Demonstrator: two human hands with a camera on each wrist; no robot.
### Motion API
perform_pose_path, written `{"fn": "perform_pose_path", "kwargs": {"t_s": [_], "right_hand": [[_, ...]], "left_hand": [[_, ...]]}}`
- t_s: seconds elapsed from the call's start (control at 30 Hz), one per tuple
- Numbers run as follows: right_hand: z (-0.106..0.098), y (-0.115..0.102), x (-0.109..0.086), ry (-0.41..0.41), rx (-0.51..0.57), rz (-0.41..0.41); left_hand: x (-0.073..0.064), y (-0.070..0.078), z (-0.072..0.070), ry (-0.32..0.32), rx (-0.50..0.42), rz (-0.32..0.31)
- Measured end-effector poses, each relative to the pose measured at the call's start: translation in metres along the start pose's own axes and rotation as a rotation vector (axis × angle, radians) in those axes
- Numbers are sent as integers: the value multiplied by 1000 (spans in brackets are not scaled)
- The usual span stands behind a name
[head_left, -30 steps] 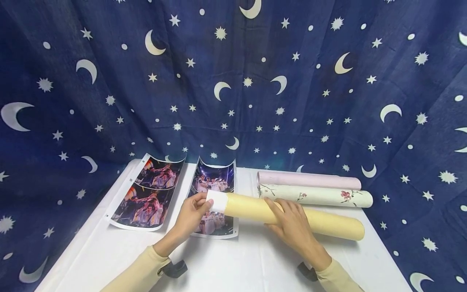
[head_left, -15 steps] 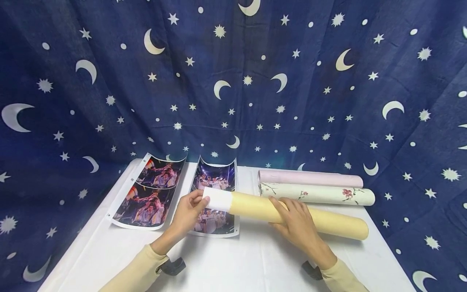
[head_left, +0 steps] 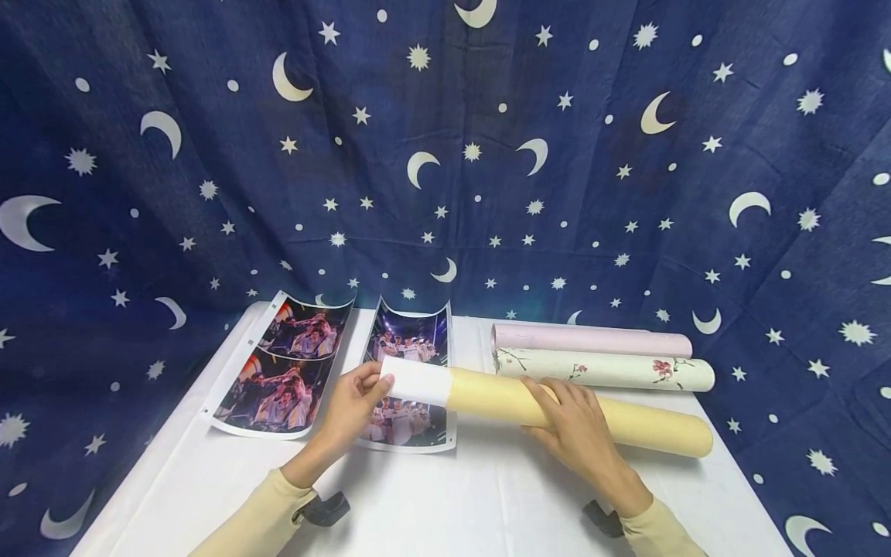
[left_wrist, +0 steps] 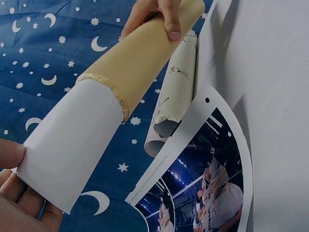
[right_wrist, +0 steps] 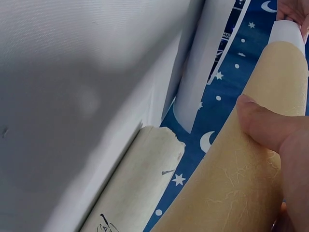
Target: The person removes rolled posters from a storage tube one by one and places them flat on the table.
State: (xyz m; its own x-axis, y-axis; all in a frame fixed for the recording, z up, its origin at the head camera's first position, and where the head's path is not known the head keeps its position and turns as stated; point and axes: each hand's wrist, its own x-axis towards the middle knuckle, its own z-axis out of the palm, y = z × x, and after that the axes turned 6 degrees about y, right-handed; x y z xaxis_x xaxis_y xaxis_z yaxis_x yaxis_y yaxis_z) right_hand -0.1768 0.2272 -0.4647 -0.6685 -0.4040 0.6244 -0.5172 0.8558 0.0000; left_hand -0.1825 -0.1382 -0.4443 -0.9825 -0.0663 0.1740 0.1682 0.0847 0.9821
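Observation:
My left hand (head_left: 353,404) pinches the outer end of a rolled white paper sheet (head_left: 416,381) between thumb and fingers. The sheet sticks out of the left end of a yellow tube (head_left: 657,425); its other end is hidden inside. My right hand (head_left: 572,427) grips this tube around its middle, above the table. In the left wrist view the paper (left_wrist: 72,140) shows a curved surface, and the tube's mouth (left_wrist: 104,79) has a ragged edge. The right wrist view shows my thumb (right_wrist: 260,123) lying along the yellow tube (right_wrist: 222,183).
Two glossy photo prints (head_left: 278,394) (head_left: 411,425) with curling edges lie on the left and middle of the white table (head_left: 445,503). A flower-patterned roll (head_left: 612,371) and a pink roll (head_left: 585,339) lie behind the tube. A dark blue curtain (head_left: 390,155) hangs behind the table.
My left hand has moved left with the paper's end, while the yellow tube has shifted right in my right hand. A longer stretch of white paper now shows outside the tube.

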Motion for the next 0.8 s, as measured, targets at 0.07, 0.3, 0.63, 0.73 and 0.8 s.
{"fn": "perform_pose_path", "kwargs": {"t_s": [0.07,0.3,0.63,0.73,0.8], "right_hand": [[0,1,0,1,1,-4],[-1,3,0,15,1,-8],[-4,6,-1,37,5,-8],[-5,7,-2,39,4,-9],[-5,7,-2,39,3,-12]], "left_hand": [[0,0,-1,-1,-8,-4],[-1,3,-3,6,4,13],[-2,8,-7,13,29,9],[-3,9,-9,20,38,9],[-4,9,-10,28,48,14]]}}
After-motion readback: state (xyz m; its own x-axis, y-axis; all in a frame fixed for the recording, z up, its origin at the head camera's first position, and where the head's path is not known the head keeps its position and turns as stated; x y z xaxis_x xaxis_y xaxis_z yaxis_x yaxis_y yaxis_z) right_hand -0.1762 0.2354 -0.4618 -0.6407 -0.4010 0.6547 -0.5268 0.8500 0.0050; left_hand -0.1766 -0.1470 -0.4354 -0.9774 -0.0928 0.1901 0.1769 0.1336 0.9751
